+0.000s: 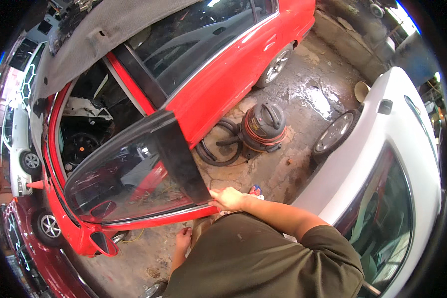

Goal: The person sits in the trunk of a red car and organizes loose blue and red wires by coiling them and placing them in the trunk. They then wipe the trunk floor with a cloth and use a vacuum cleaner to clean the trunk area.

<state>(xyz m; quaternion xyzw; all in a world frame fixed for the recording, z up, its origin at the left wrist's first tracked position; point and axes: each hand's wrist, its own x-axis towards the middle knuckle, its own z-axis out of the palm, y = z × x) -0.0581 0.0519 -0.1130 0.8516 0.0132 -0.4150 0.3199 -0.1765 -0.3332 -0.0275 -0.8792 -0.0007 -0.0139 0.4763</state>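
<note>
The red car's door [206,212] stands open, swung out from the body, with a tinted window [129,184] in a black frame. My right hand [227,198] reaches across my body and holds the door's rear edge near the base of the window. Its thumb side faces up, and some fingertips are hidden behind the edge. My left hand [184,237] hangs low beside the door's outer side, apart from it. Its fingers are loosely curled, and nothing shows in them. A red side mirror [103,243] juts from the door's front end.
Behind the door stands a black vacuum cleaner [264,126] with a coiled hose [216,161] and an orange cord. A white car [347,144] is close on my right. A maroon car [67,268] stands at the left. A grey cover [104,37] lies over the red car's roof.
</note>
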